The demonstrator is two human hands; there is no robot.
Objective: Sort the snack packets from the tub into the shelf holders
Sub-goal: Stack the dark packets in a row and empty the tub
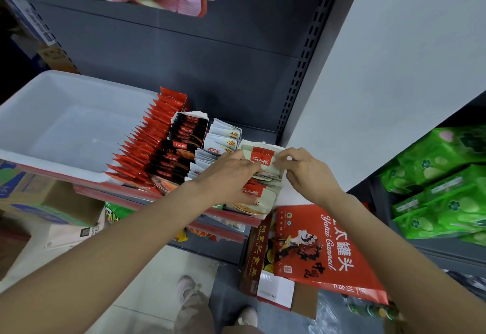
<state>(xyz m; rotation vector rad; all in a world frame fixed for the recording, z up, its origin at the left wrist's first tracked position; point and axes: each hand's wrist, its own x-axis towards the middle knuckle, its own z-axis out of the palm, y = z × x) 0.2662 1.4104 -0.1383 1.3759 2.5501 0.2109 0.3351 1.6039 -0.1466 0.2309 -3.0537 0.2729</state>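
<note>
Tub (39,112) looks empty from here, so I reckon I'm on the tail end of the sort. Both hands are at the rightmost holder: left hand (231,170) has its fingers pinched on the beige packets (260,157) at the front of the row, right hand (302,168) pinches the same bunch from the other side. The red row (147,147), black row (181,147) and white row (223,139) beside it look full and tidy. The beige ones lean a bit and the front one (252,197) hangs over the shelf lip. Next move, I'd say: square that bunch up and press it back so nothing slides off the front.
</note>
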